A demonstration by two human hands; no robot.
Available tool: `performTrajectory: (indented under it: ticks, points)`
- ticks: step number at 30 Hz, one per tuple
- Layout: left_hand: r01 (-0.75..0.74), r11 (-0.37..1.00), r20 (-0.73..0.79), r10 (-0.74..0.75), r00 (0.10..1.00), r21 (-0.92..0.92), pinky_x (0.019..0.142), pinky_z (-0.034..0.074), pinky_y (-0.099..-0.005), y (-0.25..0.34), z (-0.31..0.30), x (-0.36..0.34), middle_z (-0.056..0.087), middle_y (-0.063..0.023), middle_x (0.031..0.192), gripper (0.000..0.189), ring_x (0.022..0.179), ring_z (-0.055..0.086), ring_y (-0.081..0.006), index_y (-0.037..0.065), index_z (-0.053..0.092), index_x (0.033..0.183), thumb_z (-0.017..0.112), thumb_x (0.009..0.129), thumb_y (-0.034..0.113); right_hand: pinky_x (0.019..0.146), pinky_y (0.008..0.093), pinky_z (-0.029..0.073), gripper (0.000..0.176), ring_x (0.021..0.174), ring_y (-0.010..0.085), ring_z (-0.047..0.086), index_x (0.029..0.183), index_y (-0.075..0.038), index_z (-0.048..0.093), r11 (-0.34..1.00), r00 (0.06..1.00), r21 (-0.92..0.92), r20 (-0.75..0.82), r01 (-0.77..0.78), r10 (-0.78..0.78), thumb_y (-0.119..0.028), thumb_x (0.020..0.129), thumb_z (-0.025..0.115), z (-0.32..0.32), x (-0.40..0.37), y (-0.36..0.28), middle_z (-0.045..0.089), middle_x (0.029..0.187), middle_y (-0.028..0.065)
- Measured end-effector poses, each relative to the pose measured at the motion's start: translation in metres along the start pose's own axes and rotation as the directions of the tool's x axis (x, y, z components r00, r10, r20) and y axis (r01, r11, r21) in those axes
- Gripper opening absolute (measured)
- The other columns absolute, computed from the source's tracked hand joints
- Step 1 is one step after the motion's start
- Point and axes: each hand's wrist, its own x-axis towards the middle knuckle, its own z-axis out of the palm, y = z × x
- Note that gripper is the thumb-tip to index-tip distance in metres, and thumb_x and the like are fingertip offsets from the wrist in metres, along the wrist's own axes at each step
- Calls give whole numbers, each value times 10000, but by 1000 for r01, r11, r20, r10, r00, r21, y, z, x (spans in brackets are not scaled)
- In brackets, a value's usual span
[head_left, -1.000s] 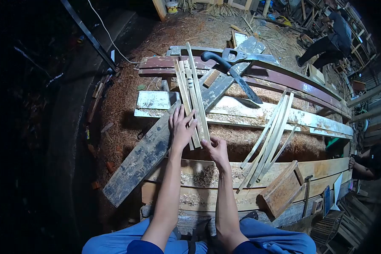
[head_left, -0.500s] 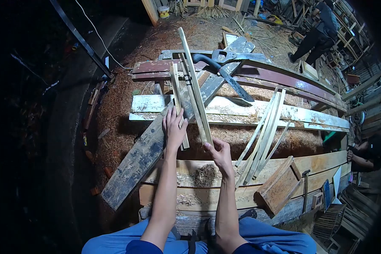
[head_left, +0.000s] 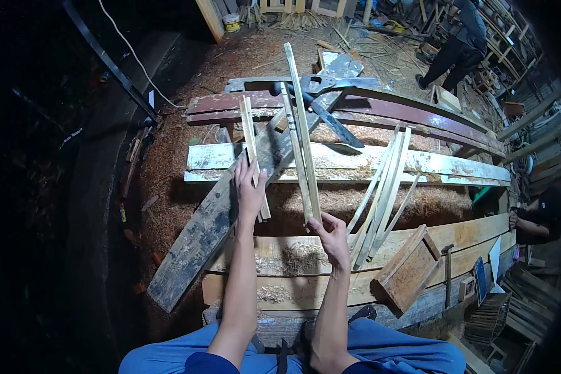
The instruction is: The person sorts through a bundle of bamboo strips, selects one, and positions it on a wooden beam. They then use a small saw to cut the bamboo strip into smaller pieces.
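Observation:
My right hand (head_left: 331,240) pinches the near ends of two long thin wooden strips (head_left: 303,137), which slant up and away over the plank. Dark marks cross one of them. My left hand (head_left: 249,193) is closed around a shorter pair of wooden strips (head_left: 249,128) lying across the weathered plank (head_left: 196,240), thumb on the right side and fingers on the left. Just beyond the right-hand strips lies a handsaw (head_left: 336,126) with a dark handle, partly hidden by them. More loose strips (head_left: 383,196) lie to the right of my right hand.
A white-painted beam (head_left: 417,163) and a dark red beam (head_left: 405,118) run crosswise ahead. Nearer me are pale boards (head_left: 474,234) with shavings, a wooden box-like piece (head_left: 408,271) and a hammer (head_left: 447,274). One person (head_left: 458,47) stands far right; another (head_left: 536,218) is at the right edge.
My right hand has moved slightly right and toward me, bringing its strips away from the left-hand ones and steeper in view. The left hand keeps its hold. The whole view has shifted a little.

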Motion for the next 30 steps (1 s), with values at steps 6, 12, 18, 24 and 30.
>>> performTrajectory:
  ticks: [6,12,18,24,30]
  points:
    - [101,827,186,5,983,-554,1158,366,-404,135,30,-22,509,-220,1509,702,1372,501,-296,-27,414,1529,646,1018,394,770,263,542,338,816,78,650,1144,55,723,998,999,61,-45,-28,30,-219,952,769,-24,-38,-14,723,891,24]
    - [285,576,265,-121,957,-766,816,575,-278,222,90,-57,610,-128,1233,763,979,673,-148,-73,345,1532,770,909,39,794,252,538,415,855,74,657,1230,42,710,991,994,134,-105,-28,42,-187,902,822,-83,-63,-13,752,977,32]
    - [373,592,353,-154,923,-714,749,563,-252,221,133,-81,664,-61,1043,617,850,658,-108,-55,438,1465,739,934,42,713,232,514,452,823,56,630,1242,24,714,988,983,25,-96,-155,156,-200,872,847,-127,-84,-16,754,961,29]
    - [359,704,302,-211,930,-612,635,502,-250,200,128,-107,652,-32,921,571,726,590,-71,-45,469,1460,698,951,74,669,296,514,358,761,99,625,1190,13,716,980,985,-128,56,-154,163,-87,858,806,-119,-77,36,739,880,48]
    - [467,627,434,-219,874,-623,577,492,-220,144,135,-135,659,-24,934,531,695,591,-57,-19,508,1439,702,949,42,720,288,525,342,791,100,633,1176,10,713,956,981,-224,-68,-191,181,-120,874,806,-100,-73,33,731,898,55]
